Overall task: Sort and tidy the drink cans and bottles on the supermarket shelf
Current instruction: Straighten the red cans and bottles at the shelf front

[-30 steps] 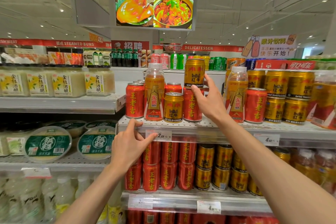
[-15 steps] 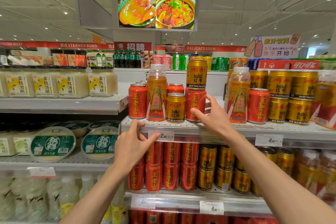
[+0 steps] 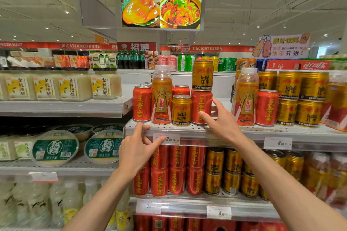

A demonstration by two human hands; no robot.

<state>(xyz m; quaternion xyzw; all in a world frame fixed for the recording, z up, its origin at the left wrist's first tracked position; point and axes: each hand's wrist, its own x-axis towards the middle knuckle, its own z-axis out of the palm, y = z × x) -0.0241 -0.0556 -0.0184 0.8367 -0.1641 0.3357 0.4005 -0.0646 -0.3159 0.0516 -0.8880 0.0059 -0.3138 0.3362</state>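
Observation:
On the top shelf [image 3: 210, 133] a red can [image 3: 199, 103] stands with a gold Red Bull can [image 3: 202, 75] stacked on it. My right hand [image 3: 223, 122] wraps the red can low down, thumb on its front and fingers round its right side. Left of it stand a short gold can [image 3: 181, 109], an orange bottle [image 3: 161, 95] and another red can [image 3: 142, 103]. To the right are a second orange bottle [image 3: 246, 97], a red can [image 3: 266, 108] and stacked gold cans [image 3: 298, 97]. My left hand [image 3: 137, 152] rests on the shelf's front edge, fingers apart, beside a price tag [image 3: 166, 139].
The shelf below holds rows of red cans [image 3: 176, 170] and gold cans [image 3: 232, 172]. To the left, a separate rack carries jars [image 3: 75, 86], round green-lidded tubs [image 3: 54, 148] and pale bottles [image 3: 37, 204]. A screen [image 3: 161, 5] hangs overhead.
My right hand has come down from the stacked gold can to the red can beneath it. My left hand has stayed on the shelf edge. The cans have not moved.

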